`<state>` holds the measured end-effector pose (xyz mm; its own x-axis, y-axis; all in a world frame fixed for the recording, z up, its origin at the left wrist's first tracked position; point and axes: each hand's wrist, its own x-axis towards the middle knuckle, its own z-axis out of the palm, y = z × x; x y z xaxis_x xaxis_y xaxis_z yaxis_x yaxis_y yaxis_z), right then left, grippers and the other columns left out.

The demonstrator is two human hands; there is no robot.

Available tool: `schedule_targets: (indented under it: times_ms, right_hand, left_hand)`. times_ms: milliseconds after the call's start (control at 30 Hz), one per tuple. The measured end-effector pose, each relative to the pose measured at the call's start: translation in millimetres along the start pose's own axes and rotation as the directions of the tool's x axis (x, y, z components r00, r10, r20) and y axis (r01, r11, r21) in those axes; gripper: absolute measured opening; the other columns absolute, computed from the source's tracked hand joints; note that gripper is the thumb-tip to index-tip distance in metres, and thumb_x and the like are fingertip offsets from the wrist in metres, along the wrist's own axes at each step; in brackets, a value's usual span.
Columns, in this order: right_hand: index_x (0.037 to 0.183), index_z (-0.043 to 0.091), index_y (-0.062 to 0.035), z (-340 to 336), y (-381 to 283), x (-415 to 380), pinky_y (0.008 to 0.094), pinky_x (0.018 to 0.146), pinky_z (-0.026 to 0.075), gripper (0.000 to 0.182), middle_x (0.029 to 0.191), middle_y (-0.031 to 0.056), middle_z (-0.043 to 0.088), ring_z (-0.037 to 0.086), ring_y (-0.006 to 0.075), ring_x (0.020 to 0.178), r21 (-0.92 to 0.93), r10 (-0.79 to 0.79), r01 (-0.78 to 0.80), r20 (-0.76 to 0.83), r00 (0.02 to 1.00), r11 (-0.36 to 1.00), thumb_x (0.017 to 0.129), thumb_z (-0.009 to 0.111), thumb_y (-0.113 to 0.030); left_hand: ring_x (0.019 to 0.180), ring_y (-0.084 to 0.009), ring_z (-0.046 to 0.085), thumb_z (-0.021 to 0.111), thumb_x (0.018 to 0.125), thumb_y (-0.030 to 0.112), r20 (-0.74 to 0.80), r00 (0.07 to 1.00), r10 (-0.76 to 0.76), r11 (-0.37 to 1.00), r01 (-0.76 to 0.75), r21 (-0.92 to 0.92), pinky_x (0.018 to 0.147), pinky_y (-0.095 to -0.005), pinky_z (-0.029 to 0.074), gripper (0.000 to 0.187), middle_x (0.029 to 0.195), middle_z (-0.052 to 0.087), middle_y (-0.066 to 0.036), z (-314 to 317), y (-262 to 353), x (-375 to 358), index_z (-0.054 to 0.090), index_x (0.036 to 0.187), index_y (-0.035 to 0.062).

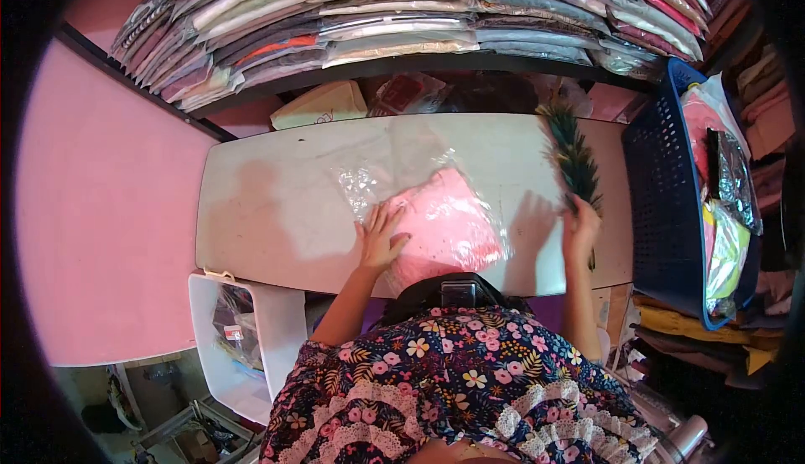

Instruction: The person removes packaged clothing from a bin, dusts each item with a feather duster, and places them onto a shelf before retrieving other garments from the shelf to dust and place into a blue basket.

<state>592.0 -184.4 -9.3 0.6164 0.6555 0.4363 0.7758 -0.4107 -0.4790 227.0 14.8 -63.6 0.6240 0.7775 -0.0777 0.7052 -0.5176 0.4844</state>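
On the white counter (277, 204), the left hand (379, 237) lies flat with fingers spread, pressing the left edge of a pink garment in a clear plastic bag (444, 225) near the counter's near edge. The right hand (580, 231), at the right end of the counter, is closed around the handle of a green feather duster (573, 155) that points far. A blue basket (667, 204) stands just right of the counter; stacked bagged garments (402, 19) fill the far shelf.

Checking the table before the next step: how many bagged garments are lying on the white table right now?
1: a pink garment in a clear bag mid-table, under the left hand. The shelf stacks and blue basket hold more.
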Motion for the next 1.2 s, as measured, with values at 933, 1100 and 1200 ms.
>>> schedule_targets:
  times_ms: [933, 1100, 1200]
  right_hand:
    - [0.103, 0.066, -0.004, 23, -60, 58, 0.0309, 0.083, 0.05, 0.024, 0.102, 0.0119, 0.068, 0.065, 0.0182, 0.09, 0.759, -0.622, 0.032, 0.508, 0.596, 0.651, 0.08, 0.062, -0.004]
    - [0.105, 0.064, -0.0028, 58, -14, -33, 0.0279, 0.082, 0.05, 0.021, 0.096, 0.0089, 0.068, 0.065, 0.0154, 0.088, 0.646, -0.436, -0.165, 0.66, 0.612, 0.746, 0.087, 0.056, -0.007]
    - [0.1, 0.063, 0.0008, 75, -12, -44, 0.0266, 0.07, 0.051, 0.019, 0.085, 0.007, 0.068, 0.064, 0.0123, 0.079, 0.544, -0.178, -0.574, 0.802, 0.57, 0.612, 0.093, 0.051, -0.013]
  left_hand:
    - [0.093, -0.0248, 0.063, 0.065, 0.079, 0.002, -0.096, 0.95, 0.298, 0.737, -0.293, -0.609, 0.081, -0.0358, 0.05, 0.011, 0.099, 0.065, -0.009, -65, 24, -8, 0.06, 0.088, 0.0006]
    - [0.087, -0.0173, 0.061, 0.06, 0.087, 0.009, 0.135, 0.91, 0.393, 0.853, -0.305, -0.424, 0.08, -0.0329, 0.048, 0.013, 0.086, 0.063, -0.008, 4, 6, -38, 0.061, 0.094, -0.0024]
    - [0.082, -0.0174, 0.061, 0.056, 0.09, 0.012, 0.219, 0.974, 0.063, 0.631, 0.131, -0.764, 0.075, -0.0313, 0.048, 0.014, 0.085, 0.063, -0.008, 25, 1, -33, 0.061, 0.092, -0.0008]
